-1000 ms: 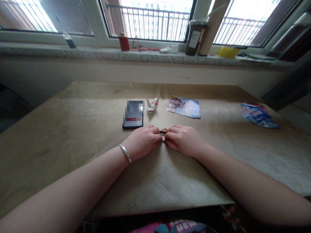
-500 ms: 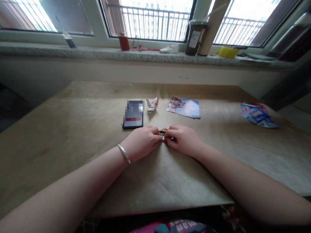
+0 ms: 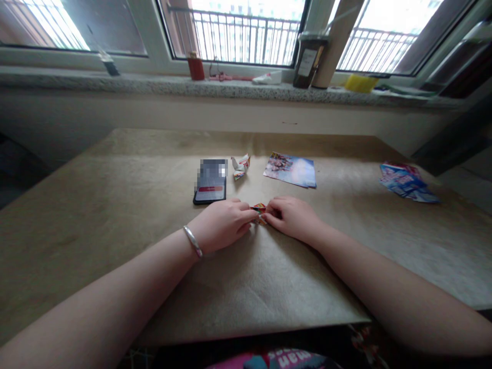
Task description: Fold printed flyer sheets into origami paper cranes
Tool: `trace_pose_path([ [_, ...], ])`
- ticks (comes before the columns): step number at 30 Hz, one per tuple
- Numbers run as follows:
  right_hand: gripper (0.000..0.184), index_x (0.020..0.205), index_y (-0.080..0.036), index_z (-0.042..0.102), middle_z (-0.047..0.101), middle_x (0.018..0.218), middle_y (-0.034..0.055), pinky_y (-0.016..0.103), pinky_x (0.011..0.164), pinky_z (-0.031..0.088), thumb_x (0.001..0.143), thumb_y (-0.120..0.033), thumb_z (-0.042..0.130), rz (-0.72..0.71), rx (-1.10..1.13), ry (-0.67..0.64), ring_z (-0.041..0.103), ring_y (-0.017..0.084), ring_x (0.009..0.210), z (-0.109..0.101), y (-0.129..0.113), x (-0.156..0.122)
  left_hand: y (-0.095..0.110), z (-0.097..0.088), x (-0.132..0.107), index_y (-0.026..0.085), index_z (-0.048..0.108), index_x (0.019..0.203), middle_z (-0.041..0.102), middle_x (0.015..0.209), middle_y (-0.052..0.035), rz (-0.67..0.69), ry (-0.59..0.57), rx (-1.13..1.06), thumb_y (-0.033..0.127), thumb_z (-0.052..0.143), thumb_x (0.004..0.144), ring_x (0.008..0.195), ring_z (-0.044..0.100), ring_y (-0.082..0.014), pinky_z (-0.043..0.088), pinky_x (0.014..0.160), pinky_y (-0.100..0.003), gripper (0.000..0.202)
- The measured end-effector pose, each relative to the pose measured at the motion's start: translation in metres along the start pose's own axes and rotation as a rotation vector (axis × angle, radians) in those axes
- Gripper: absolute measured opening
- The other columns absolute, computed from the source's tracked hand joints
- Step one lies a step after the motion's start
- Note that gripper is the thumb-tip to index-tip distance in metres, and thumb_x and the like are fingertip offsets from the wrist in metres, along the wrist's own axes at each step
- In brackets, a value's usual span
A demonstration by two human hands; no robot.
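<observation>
A small folded piece of colourful printed paper [image 3: 260, 207] lies on the table between my two hands, its edges partly covered by fingers. My left hand [image 3: 226, 223], with a silver bangle at the wrist, presses its fingertips onto the paper's left side. On the right side, the curled thumb and index finger of my right hand [image 3: 290, 218] pinch the paper's edge. Just beyond my left hand lies a phone [image 3: 211, 179]. Beside the phone stands a folded paper shape [image 3: 241, 166] with pointed, upturned ends.
Flat printed sheets [image 3: 291, 170] lie past my right hand. A fanned pile of blue and pink printed paper [image 3: 407, 182] rests at the table's right. Behind the table [image 3: 96, 205], a stone windowsill [image 3: 154, 85] holds a dark container [image 3: 306, 60], a red object [image 3: 196, 67] and a yellow one [image 3: 361, 83].
My fingers have shifted slightly on the folded paper, and more of its printed surface shows between them. The left fingers reach further across it. Other things stay in place.
</observation>
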State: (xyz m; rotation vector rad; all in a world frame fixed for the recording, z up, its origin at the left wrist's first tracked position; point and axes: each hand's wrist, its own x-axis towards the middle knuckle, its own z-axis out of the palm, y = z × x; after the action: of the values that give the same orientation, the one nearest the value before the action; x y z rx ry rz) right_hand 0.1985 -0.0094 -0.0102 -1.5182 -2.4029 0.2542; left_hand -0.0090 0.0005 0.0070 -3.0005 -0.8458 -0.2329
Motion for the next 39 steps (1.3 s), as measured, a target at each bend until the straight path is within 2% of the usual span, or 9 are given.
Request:
trace_pose_path([
  [6, 0.018, 0.071, -0.019, 0.061, 0.063, 0.071, 0.0025, 0.025, 0.059, 0.032, 0.082, -0.032, 0.056, 0.008, 0.038, -0.009, 0.053, 0.014, 0.067, 0.0029, 0.0032, 0.0031, -0.002, 0.002, -0.0008, 0.021, 0.063, 0.106, 0.065, 0.088, -0.0037, 0.066, 0.033, 0.046, 0.017, 0.046, 0.09, 0.075, 0.059, -0.0143, 0.047, 0.069, -0.026, 0.024],
  [19, 0.022, 0.065, -0.018, 0.06, 0.063, 0.068, 0.0014, 0.024, 0.056, 0.031, 0.08, -0.034, 0.058, 0.048, 0.116, 0.011, 0.051, 0.012, 0.062, 0.0064, 0.0078, 0.0058, 0.0002, 0.0021, -0.0007, 0.02, 0.063, 0.108, 0.064, 0.088, -0.0042, 0.03, 0.038, 0.053, 0.02, 0.045, 0.09, 0.079, 0.059, -0.0164, 0.049, 0.069, -0.028, 0.025],
  [22, 0.018, 0.067, -0.017, 0.06, 0.061, 0.068, 0.0015, 0.024, 0.058, 0.033, 0.08, -0.031, 0.059, -0.012, 0.114, 0.034, 0.05, 0.012, 0.062, 0.0057, 0.0084, 0.005, 0.0001, 0.0007, 0.0003, 0.021, 0.063, 0.105, 0.064, 0.087, -0.0038, -0.005, 0.03, 0.016, 0.02, 0.048, 0.089, 0.08, 0.059, -0.0167, 0.048, 0.07, -0.028, 0.022],
  [25, 0.009, 0.077, -0.017, 0.064, 0.062, 0.073, 0.0023, 0.024, 0.065, 0.037, 0.078, -0.025, 0.06, -0.141, 0.12, 0.063, 0.052, 0.014, 0.071, 0.0045, 0.0079, 0.0035, -0.0004, -0.0006, 0.0015, 0.019, 0.065, 0.098, 0.063, 0.085, -0.0039, -0.043, 0.012, -0.033, 0.021, 0.049, 0.088, 0.08, 0.058, -0.0166, 0.048, 0.072, -0.029, 0.019],
  [28, 0.008, 0.08, -0.018, 0.066, 0.063, 0.075, 0.0029, 0.025, 0.069, 0.038, 0.078, -0.021, 0.059, -0.219, 0.129, 0.058, 0.053, 0.015, 0.075, 0.0042, 0.0064, 0.0024, -0.0005, 0.0001, 0.0022, 0.019, 0.066, 0.093, 0.061, 0.084, -0.0044, -0.041, 0.015, -0.046, 0.021, 0.049, 0.088, 0.079, 0.056, -0.0168, 0.047, 0.072, -0.029, 0.019],
  [32, 0.008, 0.078, -0.019, 0.066, 0.062, 0.073, 0.0026, 0.025, 0.068, 0.039, 0.077, -0.021, 0.059, -0.186, 0.122, 0.046, 0.053, 0.015, 0.073, 0.004, 0.0038, 0.0014, -0.0013, 0.0033, 0.0026, 0.019, 0.066, 0.097, 0.06, 0.086, -0.0051, -0.041, 0.037, -0.09, 0.019, 0.053, 0.085, 0.082, 0.054, -0.017, 0.046, 0.074, -0.029, 0.019],
  [39, 0.008, 0.077, -0.019, 0.065, 0.062, 0.075, 0.0024, 0.024, 0.065, 0.038, 0.076, -0.023, 0.058, -0.134, 0.071, 0.021, 0.055, 0.015, 0.072, 0.0026, 0.0006, -0.0017, -0.0016, 0.003, 0.0013, 0.022, 0.07, 0.097, 0.061, 0.089, -0.0057, 0.012, 0.033, -0.1, 0.021, 0.049, 0.088, 0.081, 0.056, -0.0156, 0.047, 0.075, -0.028, 0.023],
])
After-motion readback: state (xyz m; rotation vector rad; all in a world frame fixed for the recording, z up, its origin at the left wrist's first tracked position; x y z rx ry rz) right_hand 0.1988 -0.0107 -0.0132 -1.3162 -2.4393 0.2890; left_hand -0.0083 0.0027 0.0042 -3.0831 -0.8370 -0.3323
